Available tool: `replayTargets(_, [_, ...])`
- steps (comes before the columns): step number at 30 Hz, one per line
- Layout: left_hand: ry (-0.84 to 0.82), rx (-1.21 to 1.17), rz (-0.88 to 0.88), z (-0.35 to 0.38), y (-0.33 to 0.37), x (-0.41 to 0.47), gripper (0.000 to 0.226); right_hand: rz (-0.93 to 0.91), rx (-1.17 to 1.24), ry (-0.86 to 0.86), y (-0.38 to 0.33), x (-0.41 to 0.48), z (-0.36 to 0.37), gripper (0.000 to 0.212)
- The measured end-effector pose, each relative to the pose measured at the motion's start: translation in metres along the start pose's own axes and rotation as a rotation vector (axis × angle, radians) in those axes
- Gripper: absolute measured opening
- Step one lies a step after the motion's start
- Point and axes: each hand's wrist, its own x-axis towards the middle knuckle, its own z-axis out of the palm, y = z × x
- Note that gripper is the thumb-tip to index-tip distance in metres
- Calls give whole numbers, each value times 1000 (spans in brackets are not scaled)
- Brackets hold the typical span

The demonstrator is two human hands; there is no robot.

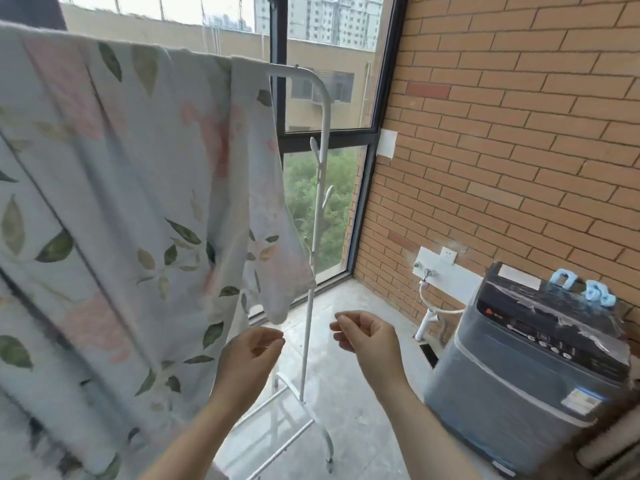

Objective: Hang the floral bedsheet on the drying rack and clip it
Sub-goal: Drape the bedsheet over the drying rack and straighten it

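one wide-angle camera is riding on the person's head, looking forward and down toward the corner where the window is meeting the brick wall. it is sitting close to the floral bedsheet, which is filling the left half of the view, with the drying rack post just beyond. the left hand and right hand are entering from the bottom edge, nearest the lens. the washing machine is showing low at the right.
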Motion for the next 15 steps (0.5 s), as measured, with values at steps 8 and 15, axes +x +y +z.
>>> replayTargets(8, [143, 57, 55, 30, 11, 106, 11, -69, -35, -145, -16, 135, 15, 8])
replayTargets(15, [358, 132, 16, 39, 17, 163, 15, -101, -7, -342, -21, 232, 46, 6])
